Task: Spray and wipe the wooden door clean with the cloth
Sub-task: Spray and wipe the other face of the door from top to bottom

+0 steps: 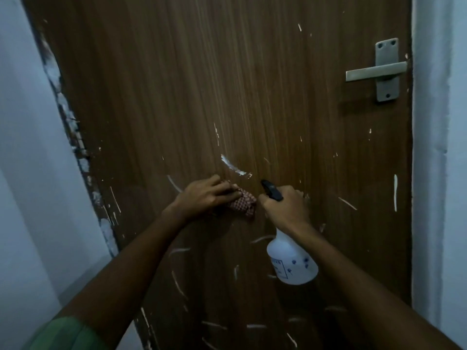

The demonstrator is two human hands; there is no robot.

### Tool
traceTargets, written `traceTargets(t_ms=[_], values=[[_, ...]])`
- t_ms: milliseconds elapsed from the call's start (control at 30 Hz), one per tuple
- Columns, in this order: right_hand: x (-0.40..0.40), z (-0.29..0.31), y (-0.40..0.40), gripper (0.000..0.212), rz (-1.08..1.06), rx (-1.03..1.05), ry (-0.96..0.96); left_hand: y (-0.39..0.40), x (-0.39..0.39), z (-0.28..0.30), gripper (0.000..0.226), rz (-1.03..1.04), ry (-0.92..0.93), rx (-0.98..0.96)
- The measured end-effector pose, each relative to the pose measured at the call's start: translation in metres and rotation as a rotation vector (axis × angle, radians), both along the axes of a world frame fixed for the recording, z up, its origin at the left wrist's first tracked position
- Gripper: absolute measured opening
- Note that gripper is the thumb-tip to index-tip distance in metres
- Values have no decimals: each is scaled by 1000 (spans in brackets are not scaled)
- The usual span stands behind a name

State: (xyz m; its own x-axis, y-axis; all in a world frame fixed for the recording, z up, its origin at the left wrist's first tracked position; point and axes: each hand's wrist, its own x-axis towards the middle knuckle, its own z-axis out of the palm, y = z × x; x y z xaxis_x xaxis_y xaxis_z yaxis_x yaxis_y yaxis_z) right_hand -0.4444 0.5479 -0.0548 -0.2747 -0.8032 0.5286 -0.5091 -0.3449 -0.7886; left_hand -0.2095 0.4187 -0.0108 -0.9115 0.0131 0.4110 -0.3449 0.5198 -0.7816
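Pale walls flank the scene: the left wall (30,152) meets a chipped, white-flecked door edge (75,137), and the right wall (454,147) lies beyond a light frame strip (427,173). A grey metal lever handle (376,71) on its screwed backplate sits high on the right side of the door, well apart from both hands. A green sleeve (65,334) shows at the lower left corner.

The wooden door (202,72) fills the middle of the view. Its brown, vertically grained face is smooth and nearly unmarked in the upper part; the lower half carries many short white streaks and flecks, with one bright curved smear (233,166) just above the hands.

The left hand (204,195) lies palm-down on the door with its fingers spread over a bunched red-and-white checked cloth (241,202), pressing it flat against the wood; the cloth protrudes beyond the fingertips to the right. The right hand (285,205), just beside the cloth, is wrapped round the neck of a white spray bottle (290,261), whose black nozzle (271,189) points up and left toward the smear. The bottle body hangs below the fist, near the door face; whether it touches the wood cannot be told.
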Motion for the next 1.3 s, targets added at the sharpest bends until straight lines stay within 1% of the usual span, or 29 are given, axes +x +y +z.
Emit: traceTargets(t_ms=[33, 100, 133, 167, 200, 233, 300, 333, 367, 400, 433, 500, 533, 567, 600, 667, 700, 733, 767, 833, 867, 900, 933, 1067, 1133, 1200, 1233, 1267, 1300], values=[[2, 0, -1, 29, -2, 0, -6, -1, 0, 8, 49, -1, 190, 26], [2, 1, -4, 28, -17, 0, -33, 8, -18, 17, 54, -14, 788, 177], [1, 0, -4, 27, -16, 5, -55, 15, -35, 16, 52, -25, 975, 239], [-1, 0, -5, 27, -11, 7, -73, 22, -56, 16, 46, -28, 1029, 268], [-1, -2, -6, 26, -5, 8, -83, 26, -75, 13, 42, -41, 957, 282], [-1, -4, -6, 25, 0, 6, -88, 29, -92, 10, 41, -69, 786, 262], [-3, -10, -4, 20, 6, 10, -106, 25, -110, 8, 47, -83, 354, 171], [-6, -14, -3, 18, 0, 22, -114, 22, -111, 14, 51, -64, 196, 124], [-9, -19, -2, 19, -3, 33, -114, 19, -107, 22, 53, -51, 111, 77], [-12, -24, -2, 21, -8, 46, -115, 15, -99, 30, 53, -48, 103, 33], [-15, -27, -2, 23, -17, 55, -114, 13, -90, 36, 52, -46, 199, 29], [-21, -32, -3, 26, -31, 63, -119, 17, -76, 38, 50, -15, 655, 118], [-22, -33, -3, 26, -27, 64, -125, 21, -77, 32, 49, 10, 820, 177], [-21, -34, -4, 26, -20, 59, -121, 25, -82, 25, 48, 23, 848, 202], [-20, -35, -4, 27, -16, 55, -113, 25, -90, 17, 46, 12, 730, 196], [-18, -35, -4, 26, -1, 43, -111, 23, -96, 8, 50, -33, 300, 124], [-18, -35, -3, 25, 6, 38, -125, 21, -93, 13, 54, -28, 139, 69], [-20, -34, -3, 25, 5, 39, -134, 18, -90, 21, 55, -12, 100, 33], [-21, -34, -3, 26, 3, 46, -137, 18, -87, 26, 53, 10, 182, 36], [-27, -32, -2, 27, -14, 33, -134, 24, -89, 30, 46, 36, 578, 142], [-30, -31, -3, 28, -18, 24, -137, 28, -95, 29, 45, 38, 728, 185], [-34, -30, -4, 28, -21, 15, -138, 33, -105, 27, 46, 41, 778, 201], [-36, -27, -5, 30, -20, 15, -132, 36, -113, 26, 47, 43, 753, 199], [-40, -22, -4, 31, -33, 1, -136, 43, -151, 42, 43, 3, 480, 213], [-42, -22, 0, 29, -39, 12, -173, 49, -173, 46, 45, 1, 295, 227], [-47, -26, 5, 28, -46, 46, -214, 56, -192, 52, 49, 16, 39, 182], [-51, -29, 8, 32, -50, 49, -227, 58, -197, 58, 50, 34, -68, 152], [-55, -33, 11, 36, -61, 52, -223, 58, -200, 64, 51, 50, -132, 125], [-59, -36, 13, 37, -69, 52, -204, 58, -200, 71, 52, 52, -147, 96]])
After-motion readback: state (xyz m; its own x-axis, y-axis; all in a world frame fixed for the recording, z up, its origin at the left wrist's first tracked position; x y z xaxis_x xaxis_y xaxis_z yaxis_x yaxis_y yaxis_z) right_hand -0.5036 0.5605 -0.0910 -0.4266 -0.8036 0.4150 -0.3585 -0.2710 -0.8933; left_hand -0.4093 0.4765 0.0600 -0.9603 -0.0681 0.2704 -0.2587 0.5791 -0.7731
